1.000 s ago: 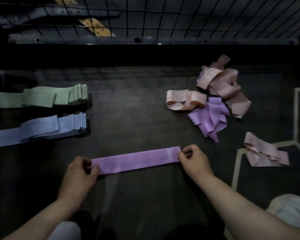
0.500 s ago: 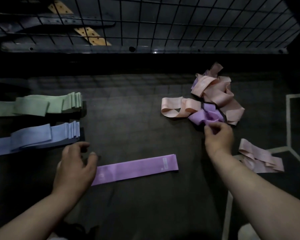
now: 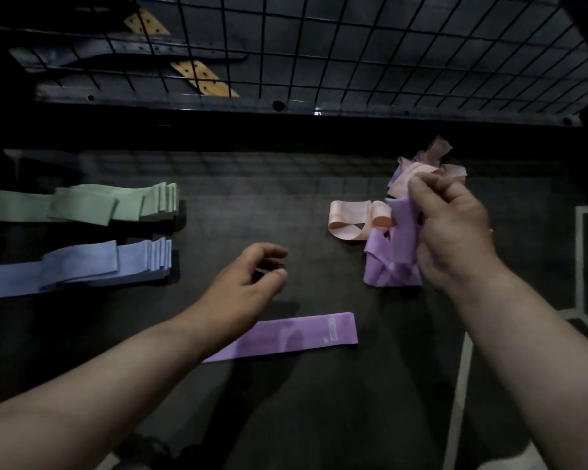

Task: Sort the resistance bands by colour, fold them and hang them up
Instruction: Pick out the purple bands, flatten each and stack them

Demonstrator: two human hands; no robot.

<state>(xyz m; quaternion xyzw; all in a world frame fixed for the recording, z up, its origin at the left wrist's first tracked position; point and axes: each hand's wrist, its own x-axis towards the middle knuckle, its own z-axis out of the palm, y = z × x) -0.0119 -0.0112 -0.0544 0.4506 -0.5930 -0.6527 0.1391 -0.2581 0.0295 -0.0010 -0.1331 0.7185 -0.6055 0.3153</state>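
Right hand: fingers curled round a crumpled purple band, raised off the mixed pile; its lower folds hang down to the mat.
Left hand: hovers above the mat, fingers loosely curled, holding nothing.

Change: a second ago both hands pinched the ends of the flat purple band. Both have since let go. It now lies smoothed out nearest the person, its left end hidden under the left forearm.

Reading: that band looks like the base of a purple stack, and the held one is probably next. Green stack and blue stack are sorted at the left. Pink bands are unsorted. Nothing is hung yet.

Room: open mat between the stacks and the pile. A pink loop sits right against the held band and could drag along. Wire grid bounds the far side, white floor line the right.
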